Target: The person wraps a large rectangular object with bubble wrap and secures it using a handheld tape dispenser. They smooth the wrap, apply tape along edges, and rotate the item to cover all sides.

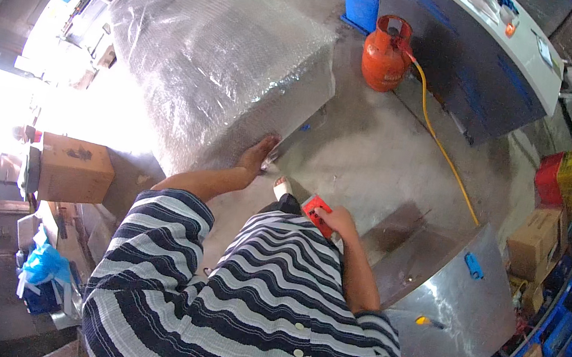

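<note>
A large boxy object covered in clear bubble wrap stands in front of me, to the left. My left hand is at its near lower corner, fingers closed on the loose edge of the wrap. A small glossy flap of the wrap shows beside the palm. Low in front of my body, my right hand grips a flat red item with dark markings; its exact kind cannot be made out. Part of that item is hidden by the fingers.
An orange gas cylinder with a yellow hose stands near a counter. At right, a metal sheet carries a blue tool and a yellow-and-black tool. Cardboard boxes stand on both sides.
</note>
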Demonstrator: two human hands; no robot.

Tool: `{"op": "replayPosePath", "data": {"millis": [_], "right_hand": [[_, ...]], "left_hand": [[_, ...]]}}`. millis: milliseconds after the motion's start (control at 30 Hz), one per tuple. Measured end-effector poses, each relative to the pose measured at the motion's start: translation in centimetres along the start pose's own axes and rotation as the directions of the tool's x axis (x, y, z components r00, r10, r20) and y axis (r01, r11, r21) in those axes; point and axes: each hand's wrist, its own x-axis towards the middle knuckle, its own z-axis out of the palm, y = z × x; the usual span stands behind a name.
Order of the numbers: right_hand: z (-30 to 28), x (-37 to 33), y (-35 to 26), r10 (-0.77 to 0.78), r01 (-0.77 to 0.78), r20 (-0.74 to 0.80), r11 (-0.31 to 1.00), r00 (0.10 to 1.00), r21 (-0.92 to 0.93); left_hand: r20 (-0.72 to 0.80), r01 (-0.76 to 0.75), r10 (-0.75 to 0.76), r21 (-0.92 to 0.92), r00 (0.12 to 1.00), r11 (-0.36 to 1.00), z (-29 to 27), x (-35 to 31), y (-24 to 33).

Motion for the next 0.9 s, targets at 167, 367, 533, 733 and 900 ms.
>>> {"op": "replayPosePath", "data": {"millis": [167, 367, 533, 733, 900], "right_hand": [[-5.0, -5.6, -0.1, -0.129, 0.216, -0.216, 0.865, 0.968, 0.452], [-11.4, -9.4, -5.8, -0.325, 0.541, -0.454, 0.67, 0.83, 0.509], [-14.9, -8.7, -8.0, -0.454, 0.594, -0.399, 0.712, 0.796, 0.375], [-16.1, -7.5, -9.8, -0.531, 0.68, -0.437, 0.647, 0.726, 0.343], [-17.2, -8.2, -12.8, -0.535, 0.678, -0.435, 0.668, 0.724, 0.307]], "left_hand": [[0.194, 0.193, 0.013, -0.98, 0.981, 0.055, -13.4, 1.8, -6.1], [0.077, 0.152, 0.131, -0.506, 0.988, -0.849, -18.9, 0.8, -11.6], [0.043, 0.185, 0.181, -0.335, 0.983, -0.924, -19.1, 1.2, -14.3], [0.041, 0.084, 0.074, -0.595, 0.996, -0.799, -18.0, 1.3, -15.9], [0.075, -0.063, -0.178, -0.748, 0.981, -0.661, -19.8, -0.2, -19.3]]}}
